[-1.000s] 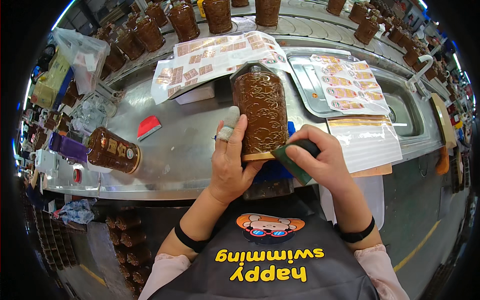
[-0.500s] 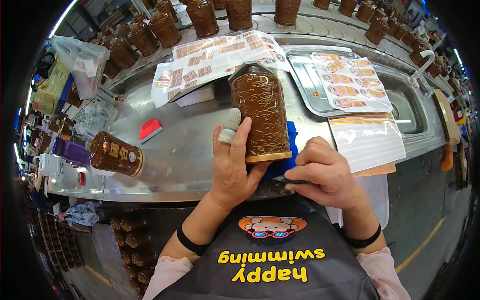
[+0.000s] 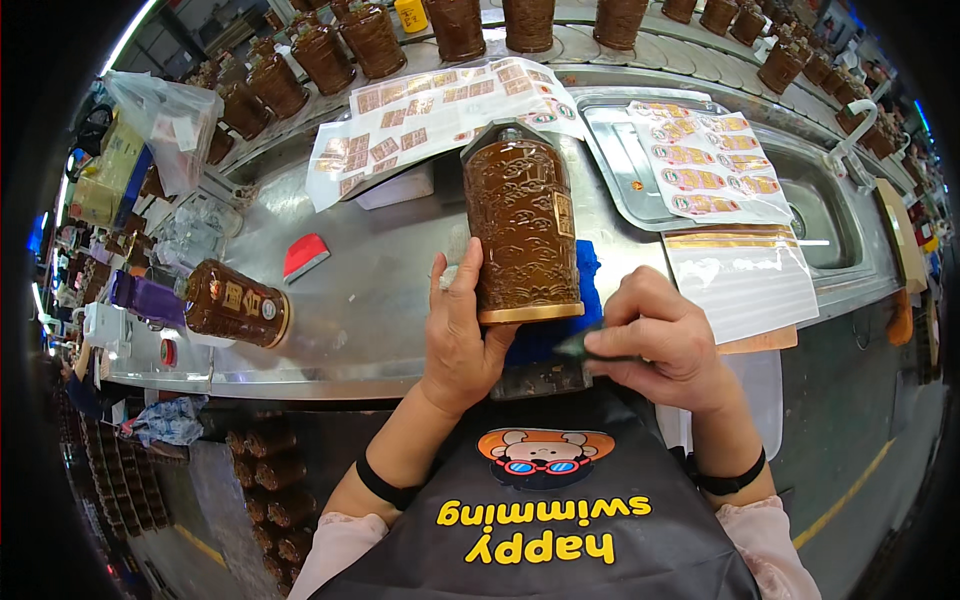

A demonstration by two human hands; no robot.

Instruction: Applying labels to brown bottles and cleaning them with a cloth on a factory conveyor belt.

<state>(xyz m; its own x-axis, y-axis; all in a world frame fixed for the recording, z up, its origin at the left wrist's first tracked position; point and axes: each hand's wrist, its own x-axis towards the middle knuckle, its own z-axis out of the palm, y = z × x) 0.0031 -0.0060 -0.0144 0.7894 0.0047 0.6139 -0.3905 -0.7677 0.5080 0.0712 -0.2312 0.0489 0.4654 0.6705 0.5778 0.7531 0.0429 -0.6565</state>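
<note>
A large brown embossed bottle with a gold band at its base stands at the middle, neck pointing away from me. My left hand is closed round its lower left side, thumb under the base and a knitted cover on one finger. A gold label shows at the bottle's right edge. To the right of the base, my right hand pinches a small dark, flat tool, its outline blurred; it is apart from the bottle. A blue cloth lies beneath the bottle.
Sticker sheets lie behind the bottle; another label sheet rests on a metal tray beside a sink. At left are a red scraper and a second brown bottle, lying on its side. More bottles line a conveyor behind.
The bottle has turned in my left hand, bringing the gold label into view at its right edge. My right hand has shifted slightly with the dark tool. Conveyor bottles have moved right.
</note>
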